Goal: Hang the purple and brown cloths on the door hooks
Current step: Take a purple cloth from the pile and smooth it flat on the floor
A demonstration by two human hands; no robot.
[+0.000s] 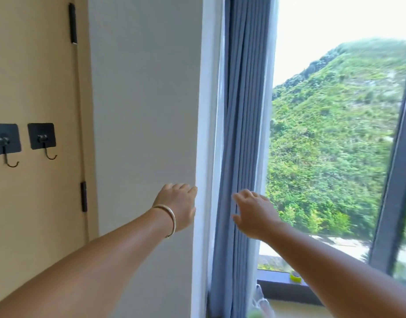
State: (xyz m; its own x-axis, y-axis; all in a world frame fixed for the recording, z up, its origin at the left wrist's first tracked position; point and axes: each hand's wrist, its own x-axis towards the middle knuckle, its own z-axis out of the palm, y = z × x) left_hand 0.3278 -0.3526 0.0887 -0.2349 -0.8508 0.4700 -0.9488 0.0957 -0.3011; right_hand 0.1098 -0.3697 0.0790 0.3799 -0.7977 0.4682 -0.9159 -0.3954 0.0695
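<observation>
Hooks on the tan door [32,76] are both bare, and neither the purple nor the brown cloth shows anywhere in this shot, so can't say where they are. Going by the door as the landmark: right of it runs a plain white wall [144,99], then past that a white sheer strip and a bunched grey-blue curtain [241,134], and furthest from the door a big window [399,168] with a dark frame looking out on a green hillside [335,134]. Both bare arms reach out well to the right of the door. The left hand [178,206], with a thin bangle [168,220] on the wrist, sits at the wall's edge with fingers loosely bent, gripping nothing. The right hand [254,214] is over by the curtain folds, fingers spread and relaxed, also holding nothing; can't tell if it actually touches the fabric. On the door itself, two black hinges [83,196] line its right edge, and the right hook [42,140] and left hook [4,143] hang side by side on black square pads. Some small yellow-green thing [296,277] sits on the window sill.
</observation>
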